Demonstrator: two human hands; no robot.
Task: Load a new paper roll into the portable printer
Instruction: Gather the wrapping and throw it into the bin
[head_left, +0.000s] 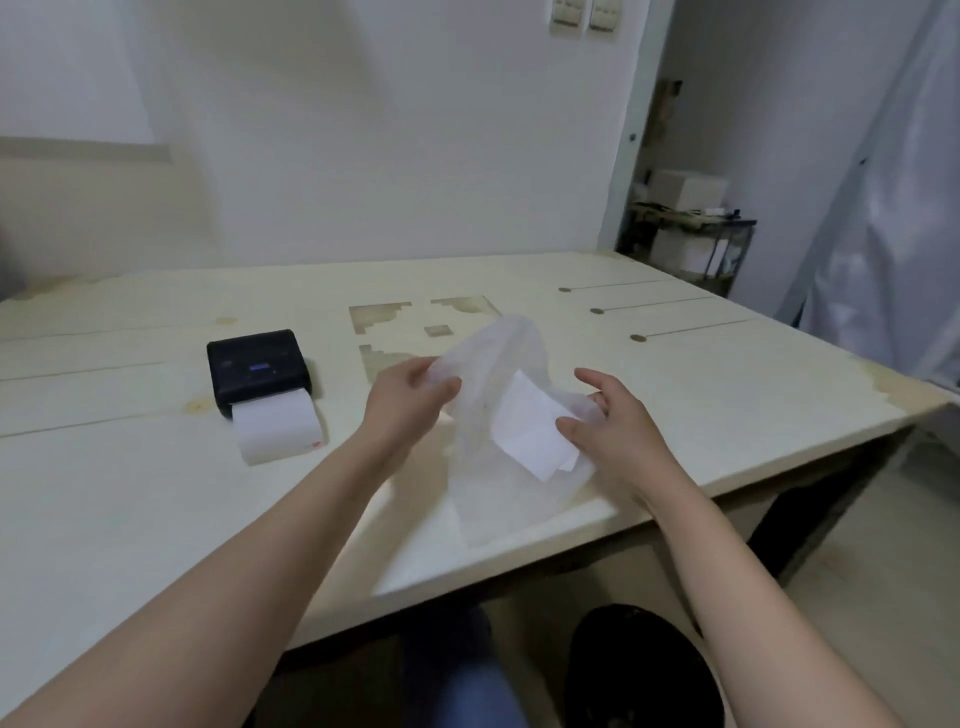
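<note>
A black portable printer (258, 368) lies on the pale wooden table (130, 493) at the left, with a wide strip of white paper (278, 431) coming out of its front. Right of it, a thin translucent white bag (498, 467) hangs over the table, with folded white paper (527, 426) showing inside it. My left hand (408, 397) pinches the bag's upper left edge. At the bag's right side, my right hand (610, 423) grips it with thumb and fingers by the paper. No separate paper roll is visible.
The table's right edge and near corner lie close to my right arm. Cut-out shapes and slots mark the tabletop (384, 317) behind the bag. A shelf with boxes (685, 228) stands in the doorway at the back right. A dark round stool (641, 670) sits below the table.
</note>
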